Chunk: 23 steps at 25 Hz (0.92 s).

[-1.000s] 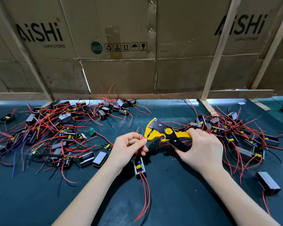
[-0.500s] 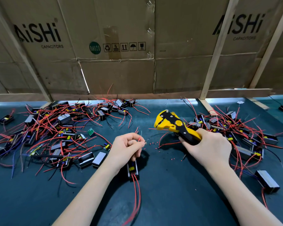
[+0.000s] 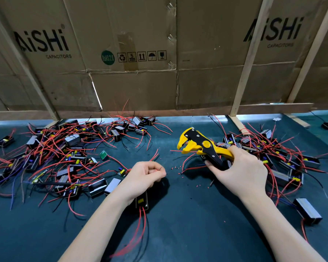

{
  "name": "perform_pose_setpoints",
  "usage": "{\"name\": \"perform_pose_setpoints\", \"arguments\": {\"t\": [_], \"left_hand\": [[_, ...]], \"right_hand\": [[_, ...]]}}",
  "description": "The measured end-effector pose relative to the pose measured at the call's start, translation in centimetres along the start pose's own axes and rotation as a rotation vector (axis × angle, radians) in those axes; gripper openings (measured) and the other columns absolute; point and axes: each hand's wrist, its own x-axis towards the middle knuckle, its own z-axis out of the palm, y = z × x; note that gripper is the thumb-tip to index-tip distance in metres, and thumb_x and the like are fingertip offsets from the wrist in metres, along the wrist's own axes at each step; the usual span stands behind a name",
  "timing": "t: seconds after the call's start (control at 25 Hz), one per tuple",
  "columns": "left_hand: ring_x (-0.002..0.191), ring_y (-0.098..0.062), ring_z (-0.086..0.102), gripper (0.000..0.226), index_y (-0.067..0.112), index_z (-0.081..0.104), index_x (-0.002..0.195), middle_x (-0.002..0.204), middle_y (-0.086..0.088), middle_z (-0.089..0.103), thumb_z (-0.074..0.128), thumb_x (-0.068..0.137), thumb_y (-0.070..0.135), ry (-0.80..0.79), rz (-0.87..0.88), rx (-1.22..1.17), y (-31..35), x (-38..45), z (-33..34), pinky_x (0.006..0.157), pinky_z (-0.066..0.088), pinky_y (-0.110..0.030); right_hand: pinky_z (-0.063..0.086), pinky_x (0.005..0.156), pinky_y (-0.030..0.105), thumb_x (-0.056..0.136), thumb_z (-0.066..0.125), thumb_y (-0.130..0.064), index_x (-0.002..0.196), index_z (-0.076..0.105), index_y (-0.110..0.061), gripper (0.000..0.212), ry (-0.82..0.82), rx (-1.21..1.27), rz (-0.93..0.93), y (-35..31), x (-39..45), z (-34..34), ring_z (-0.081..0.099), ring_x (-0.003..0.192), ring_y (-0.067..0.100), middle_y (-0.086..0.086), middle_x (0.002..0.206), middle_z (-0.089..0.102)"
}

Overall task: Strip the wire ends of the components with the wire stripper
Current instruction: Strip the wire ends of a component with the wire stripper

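Wire stripper (image 3: 201, 146) in right hand (image 3: 240, 171) (mat (image 3: 187, 224) between piles).

wire stripper (image 3: 201, 146): yellow-and-black, jaws agape, head pointing left, held above the mat's middle | held component (image 3: 141, 202): small black box, yellow part, red wires trailing toward near edge | loose components: heaps at left (image 3: 51, 157) and right (image 3: 284, 157)

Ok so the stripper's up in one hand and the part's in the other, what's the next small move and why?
Probably bring the stripper back left to the wire end pinched in the left hand. The right hand holds the tool lifted and apart from the wire, its mouth looks open, and the component hangs below the left hand with red leads.
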Motion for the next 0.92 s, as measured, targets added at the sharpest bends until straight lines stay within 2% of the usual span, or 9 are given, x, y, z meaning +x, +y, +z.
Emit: {"name": "perform_pose_setpoints", "arguments": {"t": [0.12, 0.2, 0.32, 0.4, 0.48, 0.56, 0.72, 0.92], "left_hand": [[0.049, -0.004, 0.027, 0.013, 0.011, 0.070, 0.074, 0.051, 0.010, 0.032, 0.070, 0.087, 0.009, 0.035, 0.037, 0.080, -0.05, 0.16, 0.40, 0.048, 0.024, -0.013], [0.050, -0.008, 0.020, 0.010, 0.009, 0.071, 0.074, 0.052, 0.008, 0.024, 0.073, 0.084, 0.010, 0.029, 0.061, 0.089, 0.07, 0.20, 0.55, 0.049, 0.020, -0.016], [0.052, -0.011, 0.015, 0.012, 0.010, 0.073, 0.071, 0.053, 0.007, 0.018, 0.077, 0.081, 0.014, 0.032, 0.091, 0.134, 0.16, 0.06, 0.45, 0.048, 0.016, -0.018], [0.051, -0.011, 0.017, 0.013, 0.014, 0.072, 0.069, 0.050, 0.008, 0.019, 0.078, 0.080, 0.017, 0.074, 0.132, 0.242, 0.18, 0.03, 0.30, 0.048, 0.017, -0.019], [0.049, -0.010, 0.025, 0.015, 0.018, 0.068, 0.067, 0.047, 0.009, 0.028, 0.075, 0.081, 0.015, 0.106, 0.181, 0.343, 0.19, 0.04, 0.14, 0.050, 0.025, -0.018], [0.048, -0.008, 0.028, 0.017, 0.018, 0.066, 0.069, 0.047, 0.010, 0.034, 0.072, 0.083, 0.011, 0.100, 0.206, 0.349, 0.16, 0.07, 0.20, 0.052, 0.030, -0.017], [0.046, -0.011, 0.019, 0.015, 0.016, 0.068, 0.067, 0.042, 0.008, 0.024, 0.075, 0.080, 0.014, 0.195, 0.190, 0.343, 0.11, 0.34, 0.73, 0.046, 0.021, -0.018], [0.046, -0.013, 0.019, 0.016, 0.018, 0.071, 0.063, 0.040, 0.006, 0.020, 0.081, 0.075, 0.021, 0.184, 0.175, 0.414, 0.23, 0.38, 0.64, 0.047, 0.019, -0.020]], "right_hand": [[0.031, 0.058, 0.028, 0.066, 0.074, -0.066, 0.087, 0.064, -0.027, 0.045, -0.050, -0.003, 0.031, 0.27, 0.17, -0.19, 0.065, 0.077, 0.028, -0.011, 0.066, 0.048], [0.031, 0.058, 0.029, 0.066, 0.074, -0.065, 0.078, 0.053, -0.026, 0.045, -0.054, 0.022, 0.044, 0.47, 0.20, -0.35, 0.064, 0.075, 0.029, -0.010, 0.065, 0.047], [0.031, 0.056, 0.029, 0.065, 0.076, -0.063, 0.074, 0.041, -0.029, 0.050, -0.054, 0.046, 0.039, 0.32, 0.16, -0.45, 0.060, 0.069, 0.029, -0.012, 0.062, 0.043], [0.031, 0.055, 0.028, 0.065, 0.076, -0.064, 0.072, 0.042, -0.028, 0.050, -0.057, 0.048, 0.038, 0.27, 0.08, -0.42, 0.056, 0.065, 0.027, -0.013, 0.059, 0.040], [0.031, 0.055, 0.028, 0.065, 0.076, -0.065, 0.074, 0.045, -0.029, 0.048, -0.060, 0.040, 0.034, 0.26, -0.06, -0.33, 0.059, 0.067, 0.027, -0.013, 0.059, 0.041], [0.031, 0.056, 0.028, 0.065, 0.075, -0.066, 0.078, 0.054, -0.028, 0.045, -0.067, 0.024, 0.030, 0.22, -0.11, -0.21, 0.062, 0.070, 0.027, -0.013, 0.062, 0.044], [0.030, 0.056, 0.028, 0.066, 0.072, -0.069, 0.082, 0.060, -0.026, 0.047, -0.073, -0.028, 0.033, 0.40, 0.23, -0.17, 0.062, 0.072, 0.025, -0.012, 0.065, 0.048], [0.032, 0.056, 0.028, 0.066, 0.069, -0.072, 0.083, 0.059, -0.026, 0.049, -0.097, -0.055, 0.037, 0.39, 0.18, 0.01, 0.062, 0.074, 0.025, -0.010, 0.069, 0.055]]}}
